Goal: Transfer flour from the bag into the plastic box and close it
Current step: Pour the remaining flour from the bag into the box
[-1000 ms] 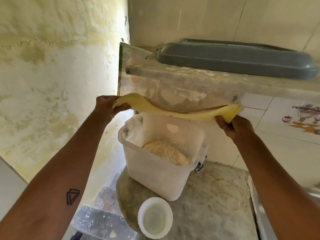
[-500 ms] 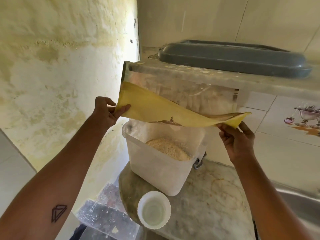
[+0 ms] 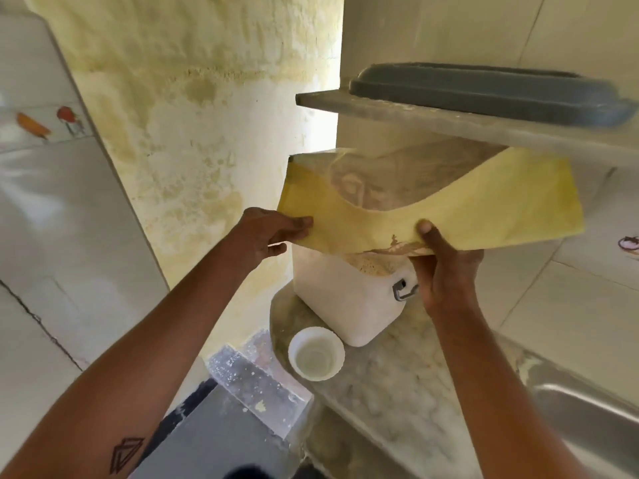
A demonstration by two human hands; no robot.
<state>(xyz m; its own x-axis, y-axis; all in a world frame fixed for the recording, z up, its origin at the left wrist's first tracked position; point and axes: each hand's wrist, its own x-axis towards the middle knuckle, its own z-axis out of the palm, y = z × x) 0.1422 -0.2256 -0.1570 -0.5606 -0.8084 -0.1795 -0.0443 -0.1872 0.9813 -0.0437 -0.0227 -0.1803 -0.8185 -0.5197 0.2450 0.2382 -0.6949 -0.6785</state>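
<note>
A yellow flour bag (image 3: pixel 460 216) with a clear upper part hangs flat and limp over the white plastic box (image 3: pixel 345 302). My left hand (image 3: pixel 268 233) pinches its lower left edge. My right hand (image 3: pixel 441 264) grips its bottom edge near the middle, thumb on the front. The box stands open on the marble counter (image 3: pixel 415 382), and a mound of pale flour (image 3: pixel 371 260) shows under the bag. A metal clasp (image 3: pixel 403 292) sticks out on the box's right side. The box's round white lid (image 3: pixel 316 353) lies upside down on the counter in front.
A stone shelf (image 3: pixel 415 114) runs just above the bag, with a grey tray (image 3: pixel 484 93) on it. A steel sink (image 3: pixel 587 416) is at the right. The yellowish wall (image 3: pixel 207 133) stands close on the left. The counter's edge drops off beside the lid.
The bag has come down from the shelf and turned flatter. My right hand has moved from the bag's right corner to its bottom middle. The view has swung left.
</note>
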